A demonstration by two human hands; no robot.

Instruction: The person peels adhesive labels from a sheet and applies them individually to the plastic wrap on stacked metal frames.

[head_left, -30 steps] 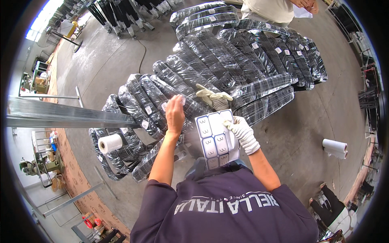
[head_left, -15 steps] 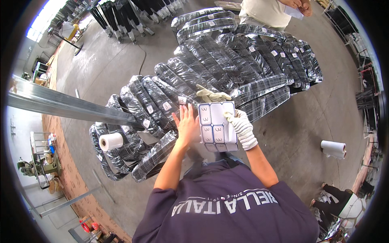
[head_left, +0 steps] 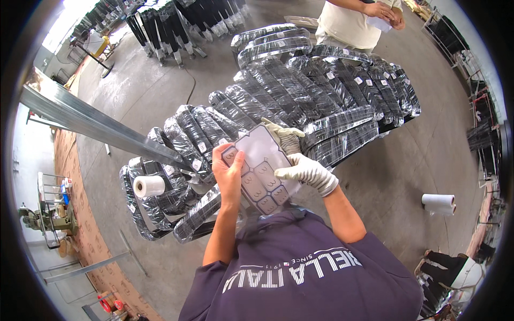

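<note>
A white sheet of blue-bordered labels (head_left: pixel 265 174) is held tilted in front of my body. Bare, my left hand (head_left: pixel 228 171) grips the sheet at its left edge, thumb on the face over a corner label. My right hand (head_left: pixel 310 174), in a whitish work glove, is closed on the right edge. Beyond the sheet's upper right shows a loose empty glove (head_left: pixel 286 138); whether it is held or lies on the bundles cannot be told. Just past my hands are black bundles in clear film (head_left: pixel 267 88), several bearing small white labels.
A roll of clear film (head_left: pixel 149 186) stands on the bundles at left, near a slanting metal beam (head_left: pixel 101 123). More film rolls (head_left: pixel 439 204) lie on the floor at right. Another person (head_left: pixel 350 24) stands at the far side, holding paper. Black parts (head_left: pixel 160 27) lean at the back.
My left hand has come off the bundles and now grips the sheet's left edge. The sheet has turned from upright to tilted. My right hand keeps hold of it.
</note>
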